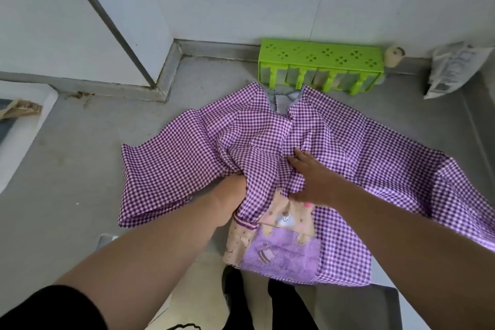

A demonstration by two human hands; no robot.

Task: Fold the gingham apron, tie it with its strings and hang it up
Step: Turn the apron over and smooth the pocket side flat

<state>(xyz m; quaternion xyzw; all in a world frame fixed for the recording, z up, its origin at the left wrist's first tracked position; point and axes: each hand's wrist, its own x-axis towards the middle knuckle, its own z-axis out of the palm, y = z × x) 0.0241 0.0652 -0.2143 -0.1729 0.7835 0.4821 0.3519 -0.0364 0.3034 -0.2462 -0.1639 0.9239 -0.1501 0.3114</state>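
Observation:
The purple-and-white gingham apron point(348, 147) lies spread on a grey counter point(80, 158), neckline toward the wall, its bear-print pocket point(284, 246) nearest me. My right hand point(310, 179) lies flat on the middle of the cloth, fingers straight, pointing away from me. My left hand point(230, 195) is pushed under a bunched fold at the apron's left middle; its fingers are hidden by the fabric. The left sleeve-like panel point(160, 169) is spread flat to the left. No strings are visible.
A green plastic rack point(321, 61) stands against the white wall just behind the neckline. A white bag point(455, 69) leans at the back right. A white tray edge point(24, 126) sits at the far left. A wall corner juts in at the back left.

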